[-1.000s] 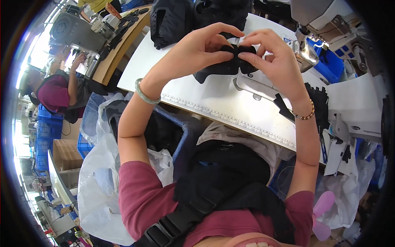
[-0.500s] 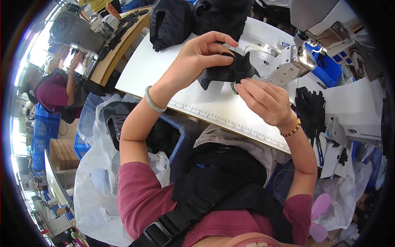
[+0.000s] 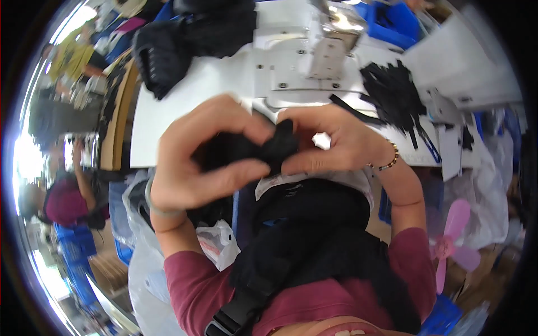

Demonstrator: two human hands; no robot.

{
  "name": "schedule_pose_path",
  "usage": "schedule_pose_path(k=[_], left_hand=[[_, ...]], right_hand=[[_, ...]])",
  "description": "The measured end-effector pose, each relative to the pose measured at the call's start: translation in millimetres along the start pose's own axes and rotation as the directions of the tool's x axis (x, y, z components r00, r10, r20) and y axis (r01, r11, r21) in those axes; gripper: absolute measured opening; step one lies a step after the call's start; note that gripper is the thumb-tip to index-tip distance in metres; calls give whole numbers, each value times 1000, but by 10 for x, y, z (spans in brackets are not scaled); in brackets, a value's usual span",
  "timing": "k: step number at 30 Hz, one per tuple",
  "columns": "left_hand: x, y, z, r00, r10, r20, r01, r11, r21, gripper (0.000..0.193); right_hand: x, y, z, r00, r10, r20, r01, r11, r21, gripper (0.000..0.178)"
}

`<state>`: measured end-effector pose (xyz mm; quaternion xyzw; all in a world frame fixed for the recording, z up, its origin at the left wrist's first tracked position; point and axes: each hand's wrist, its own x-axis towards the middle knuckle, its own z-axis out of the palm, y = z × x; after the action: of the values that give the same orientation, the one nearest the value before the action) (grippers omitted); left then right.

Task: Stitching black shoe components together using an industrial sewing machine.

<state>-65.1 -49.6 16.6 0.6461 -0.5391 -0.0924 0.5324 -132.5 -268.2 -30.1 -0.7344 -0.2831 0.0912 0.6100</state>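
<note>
A small black fabric piece (image 3: pixel 282 144) is held up between my two hands, close to my body above the table's near edge. My left hand (image 3: pixel 193 151) curls round its left part, thumb and fingers pinching it; motion blurs this hand. From the other side, my right hand (image 3: pixel 336 140) pinches the piece's right end between thumb and fingers. Part of the fabric lies in shadow inside the left hand's curl, so its full shape is hidden. Beyond the hands stands the white sewing machine bed (image 3: pixel 280 78) with its metal arm end (image 3: pixel 330 56).
A heap of black strips (image 3: pixel 395 92) lies right of the machine, with a blue-handled tool (image 3: pixel 430 147) beside it. Black padded bags (image 3: pixel 163 59) sit at the far left of the white table (image 3: pixel 147 126). A pink fan (image 3: pixel 446 246) is at lower right. Another person (image 3: pixel 67 199) works at left.
Both hands have come nearer to my body with the black fabric piece, away from the machine. My view has turned, and the left hand now wraps further round the piece.
</note>
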Motion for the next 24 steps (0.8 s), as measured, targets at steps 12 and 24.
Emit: schedule_pose_path(k=[12,24], left_hand=[[-231,-1504,760,742,-659,-126,660,750,-38,16],[-215,-1412,806,937,-348,18,323,888,328,25]], right_hand=[[-1922,646,-185,380,-96,-920,-920,65,-387,21],[-2237,684,-84,368,-163,-916,-882,253,-399,19]])
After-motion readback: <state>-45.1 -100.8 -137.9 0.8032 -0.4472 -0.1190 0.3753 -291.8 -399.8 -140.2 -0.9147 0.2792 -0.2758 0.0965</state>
